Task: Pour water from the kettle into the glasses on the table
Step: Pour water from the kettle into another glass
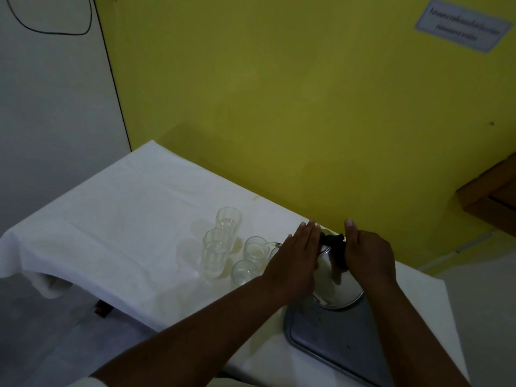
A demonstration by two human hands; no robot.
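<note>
A shiny metal kettle [335,289] with a black handle [333,241] stands at the far end of a metal tray [335,339]. My right hand [368,255] is curled around the black handle from the right. My left hand [296,258] lies flat against the kettle's left side, fingers straight and together. Just left of the kettle stand several clear glasses: two tall ones [215,252] [229,222] and two short ones [254,248] [244,272]. The kettle's spout is mostly hidden behind my left hand.
A white cloth [125,219] covers the table, which is pushed against a yellow wall [279,107]. The table's left edge drops off near the grey wall. A wooden piece of furniture [494,196] juts in at the right, and a paper sign [463,26] hangs high on the wall.
</note>
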